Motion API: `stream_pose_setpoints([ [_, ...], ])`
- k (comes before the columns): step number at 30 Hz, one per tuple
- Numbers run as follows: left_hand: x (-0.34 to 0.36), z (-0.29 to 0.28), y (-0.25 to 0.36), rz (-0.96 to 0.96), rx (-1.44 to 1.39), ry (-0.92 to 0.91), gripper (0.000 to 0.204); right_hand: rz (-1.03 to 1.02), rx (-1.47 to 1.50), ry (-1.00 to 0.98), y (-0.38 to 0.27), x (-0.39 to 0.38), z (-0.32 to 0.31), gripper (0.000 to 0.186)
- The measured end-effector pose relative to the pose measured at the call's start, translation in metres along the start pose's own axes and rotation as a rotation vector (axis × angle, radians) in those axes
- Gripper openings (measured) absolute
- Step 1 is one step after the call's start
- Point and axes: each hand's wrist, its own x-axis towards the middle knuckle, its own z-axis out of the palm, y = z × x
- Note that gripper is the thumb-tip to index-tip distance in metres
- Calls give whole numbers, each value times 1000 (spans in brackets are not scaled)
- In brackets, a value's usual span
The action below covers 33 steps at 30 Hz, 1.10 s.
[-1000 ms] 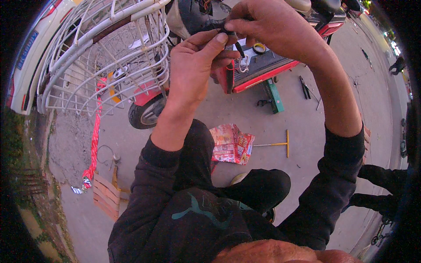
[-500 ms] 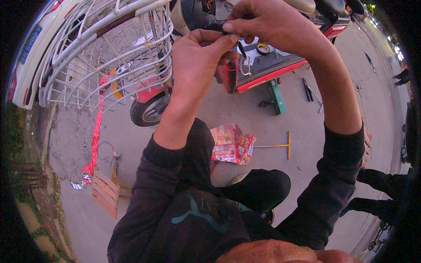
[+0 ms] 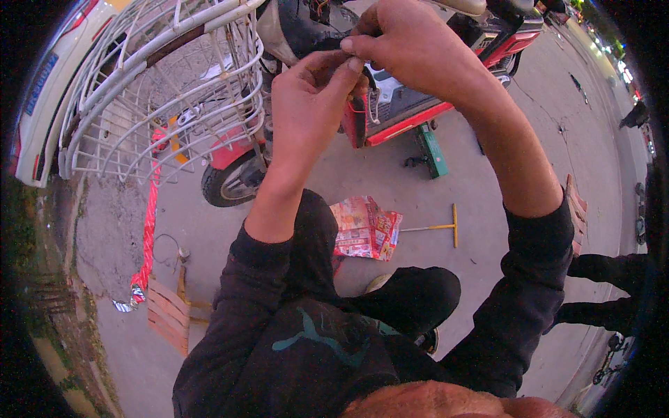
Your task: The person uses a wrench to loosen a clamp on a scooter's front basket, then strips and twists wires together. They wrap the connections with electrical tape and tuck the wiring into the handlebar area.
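My left hand (image 3: 306,111) and my right hand (image 3: 418,52) meet fingertip to fingertip in front of a red scooter (image 3: 411,125). Both are closed in a pinch around a thin black cable (image 3: 371,81), whose lower end dangles below the fingers. Most of what lies between the fingertips is hidden. A white wire (image 3: 374,109) hangs just under the cable, by the scooter's red front edge. Close to my left wrist is the white wire basket (image 3: 160,104), above the scooter's front wheel (image 3: 233,182).
A green box-like object (image 3: 433,152) sits beneath the footboard. On the ground lie a red printed bag (image 3: 366,226), a yellow T-handled tool (image 3: 455,226) and a red strip (image 3: 148,237). A slatted wooden seat (image 3: 167,317) stands at left, a white car (image 3: 52,90) beyond. Another person's dark-clothed legs (image 3: 606,292) show at right.
Both hands have shifted slightly left, still pinched together. The tape roll on the footboard and the pliers on the ground are now mostly hidden by my right arm.
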Motion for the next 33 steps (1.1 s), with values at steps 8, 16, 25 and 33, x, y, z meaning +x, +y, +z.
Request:
stream_pose_setpoints([
  [8, 8, 6, -3, -48, 83, 50, 27, 80, 247, -43, -27, -33, -36, 37],
  [16, 18, -3, -22, 30, 22, 48, 25, 27, -13, 98, -43, -18, -24, 38],
  [25, 14, 12, -23, -16, 131, 135, 29, -81, -196, 187, -35, -27, -19, 23],
  [33, 6, 14, -29, 31, 147, 112, 35, -67, -324, -42, -56, -45, -37, 15],
])
